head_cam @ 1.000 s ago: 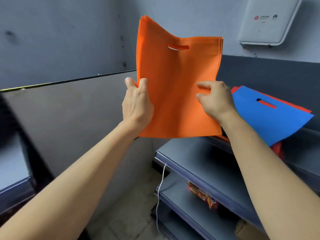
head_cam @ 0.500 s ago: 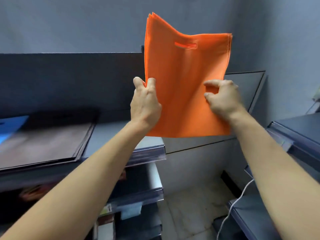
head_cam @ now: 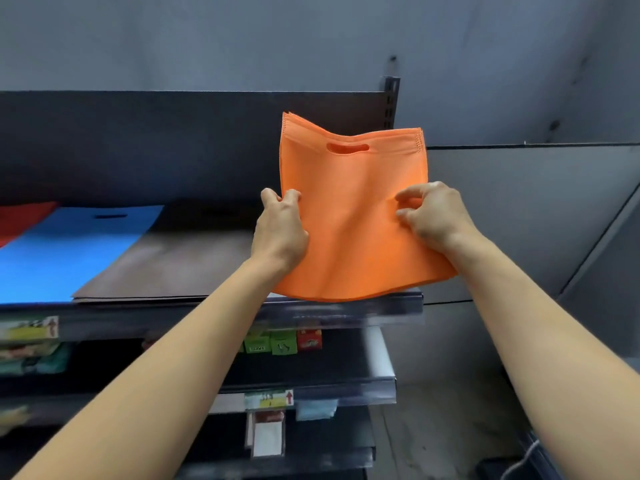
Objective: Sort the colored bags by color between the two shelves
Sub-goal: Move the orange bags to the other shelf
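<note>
I hold a stack of orange bags (head_cam: 349, 216) with a cut-out handle, tilted back over the right end of the top shelf (head_cam: 346, 311). My left hand (head_cam: 280, 230) grips its left edge and my right hand (head_cam: 436, 216) pinches its right side. On the same shelf lie a flat brown stack of bags (head_cam: 173, 261), a blue bag (head_cam: 65, 247) to its left and a red bag (head_cam: 20, 216) at the far left.
Lower shelves (head_cam: 311, 386) carry small green and red boxes (head_cam: 284, 341) and price tags. A dark back panel (head_cam: 173, 143) rises behind the top shelf. A grey wall and partition (head_cam: 519, 220) stand to the right, bare floor (head_cam: 433, 427) below.
My view has swung left from the other shelf to this one. The orange bags have come down from upright in the air to low over the top shelf's right end.
</note>
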The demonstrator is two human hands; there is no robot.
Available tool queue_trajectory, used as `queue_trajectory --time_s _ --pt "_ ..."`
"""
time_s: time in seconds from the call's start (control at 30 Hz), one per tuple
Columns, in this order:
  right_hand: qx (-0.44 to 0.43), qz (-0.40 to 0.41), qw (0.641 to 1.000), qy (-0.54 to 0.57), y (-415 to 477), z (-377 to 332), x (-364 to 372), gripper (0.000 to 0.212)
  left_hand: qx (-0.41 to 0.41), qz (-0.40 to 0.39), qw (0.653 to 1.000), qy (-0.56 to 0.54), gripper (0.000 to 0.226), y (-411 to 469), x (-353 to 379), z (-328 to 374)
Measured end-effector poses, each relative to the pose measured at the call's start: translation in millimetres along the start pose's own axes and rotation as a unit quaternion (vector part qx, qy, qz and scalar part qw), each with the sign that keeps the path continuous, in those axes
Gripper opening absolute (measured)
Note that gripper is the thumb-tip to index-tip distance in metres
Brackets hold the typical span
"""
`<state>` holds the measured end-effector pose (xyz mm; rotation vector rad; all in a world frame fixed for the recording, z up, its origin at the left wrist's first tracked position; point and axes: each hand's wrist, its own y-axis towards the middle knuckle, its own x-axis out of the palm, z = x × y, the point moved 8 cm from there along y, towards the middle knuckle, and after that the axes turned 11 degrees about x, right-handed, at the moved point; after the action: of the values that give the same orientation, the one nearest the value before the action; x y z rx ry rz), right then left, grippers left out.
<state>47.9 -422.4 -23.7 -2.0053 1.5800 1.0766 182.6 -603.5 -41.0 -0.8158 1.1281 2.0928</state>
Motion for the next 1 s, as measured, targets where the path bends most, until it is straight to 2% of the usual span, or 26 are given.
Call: queue_trajectory --time_s 0.37,0.77,0.9,1.0 --pt "0.038 -0.081 0.993 -0.081 31.5 39.4 61.8 0.060 -0.093 -0.108 0.987 0.079 0.035 0.4 51.7 -55.8" --pt "0.051 -0.100 0.986 -0.123 52.4 50.9 81.4 0.023 -0.099 -0.095 0.986 0.090 0.027 8.5 69.9 -66.5" --pt "0.057 -0.097 0.987 -0.112 50.7 50.6 81.9 0.044 -0.105 -0.080 0.988 0.079 0.024 8.1 68.5 -68.2" --pt "0.057 -0.089 0.987 -0.117 47.2 52.9 81.5 0.048 -0.102 -0.082 0.988 0.086 0.023 6.6 66.5 -67.7"
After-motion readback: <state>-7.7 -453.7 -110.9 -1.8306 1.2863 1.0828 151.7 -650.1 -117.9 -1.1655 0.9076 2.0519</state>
